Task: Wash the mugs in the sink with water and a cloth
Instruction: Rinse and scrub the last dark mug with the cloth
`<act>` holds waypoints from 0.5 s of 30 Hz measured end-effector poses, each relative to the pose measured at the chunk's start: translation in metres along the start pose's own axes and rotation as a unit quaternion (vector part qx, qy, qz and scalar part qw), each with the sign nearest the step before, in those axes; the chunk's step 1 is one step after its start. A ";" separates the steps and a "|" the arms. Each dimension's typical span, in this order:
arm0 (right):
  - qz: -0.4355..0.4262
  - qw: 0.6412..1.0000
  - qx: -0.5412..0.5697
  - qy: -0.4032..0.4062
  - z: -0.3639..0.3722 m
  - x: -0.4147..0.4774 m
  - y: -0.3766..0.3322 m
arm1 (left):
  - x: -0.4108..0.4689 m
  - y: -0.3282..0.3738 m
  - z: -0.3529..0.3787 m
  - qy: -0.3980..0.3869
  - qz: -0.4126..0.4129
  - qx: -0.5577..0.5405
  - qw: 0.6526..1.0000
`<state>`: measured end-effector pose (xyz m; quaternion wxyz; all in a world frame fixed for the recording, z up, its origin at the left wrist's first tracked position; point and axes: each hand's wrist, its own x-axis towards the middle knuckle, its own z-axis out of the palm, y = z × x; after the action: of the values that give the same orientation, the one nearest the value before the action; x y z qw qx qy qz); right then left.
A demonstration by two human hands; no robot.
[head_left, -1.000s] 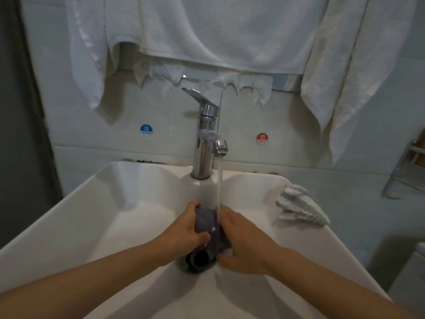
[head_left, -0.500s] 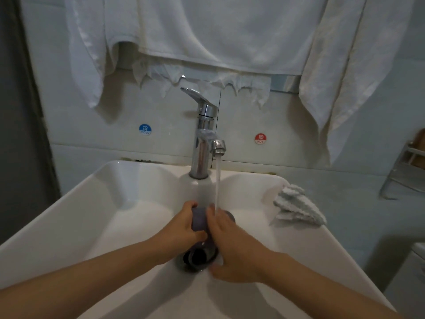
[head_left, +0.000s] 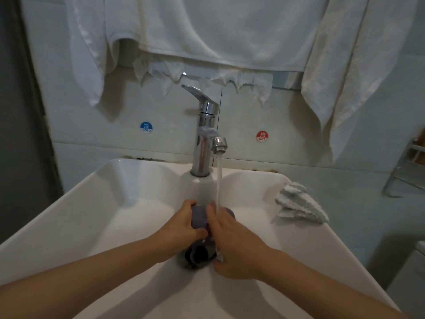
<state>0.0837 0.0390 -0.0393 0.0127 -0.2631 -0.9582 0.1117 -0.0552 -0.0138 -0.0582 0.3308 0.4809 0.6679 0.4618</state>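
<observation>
White porcelain sink (head_left: 96,203) takes up most of the view, with a chrome tap (head_left: 203,139) at the back running a thin stream of water (head_left: 219,180) straight down onto the hands. The mug (head_left: 200,218) is a greyish-purple one, held low in the middle of the basin, lying on its side with the open mouth facing toward the camera, right over the spot where the drain would be. Left hand (head_left: 181,231) is wrapped around the mug's left side, fingers curled over the top, thumb on the near side. Right hand (head_left: 232,242) is pressed flat-ish against the right side of the mug, fingers pointing up toward the tap, and the stream hits right around its fingertips. There's a bit of something pale poking out under the right palm near the mug's mouth, can't tell what it is.

A folded, ridged white cloth (head_left: 299,206) sits on the sink's right rim, well apart from the hands. Up above, big white towels (head_left: 207,31) hang down over the wall, and their ragged lower edge comes down close to the tap's lever. On the tiles there's a blue COLD sticker (head_left: 146,127) left of the tap and a red HOT sticker (head_left: 262,136) on the right. A metal rack (head_left: 407,171) peeks in at the far right edge.
</observation>
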 end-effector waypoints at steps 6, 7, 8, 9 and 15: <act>0.069 0.998 0.002 0.006 0.004 -0.004 0.025 | 0.001 0.002 0.002 -0.005 0.009 0.031 0.999; 0.045 0.999 0.008 0.012 0.005 -0.003 0.019 | 0.000 0.002 0.001 -0.005 0.013 0.036 0.999; 0.018 1.000 0.012 0.015 0.006 -0.001 0.012 | -0.001 0.002 0.001 -0.005 0.015 0.039 0.999; -0.003 1.000 0.013 0.014 0.006 0.000 0.005 | -0.001 0.001 0.000 -0.004 0.014 0.040 0.999; 0.092 0.992 0.076 0.032 0.002 0.005 0.026 | -0.001 0.004 0.006 -0.002 0.015 0.064 0.998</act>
<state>0.0919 0.0632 -0.0475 0.0530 -0.3516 -0.9179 0.1762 -0.0479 -0.0125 -0.0562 0.2941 0.5122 0.6877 0.4222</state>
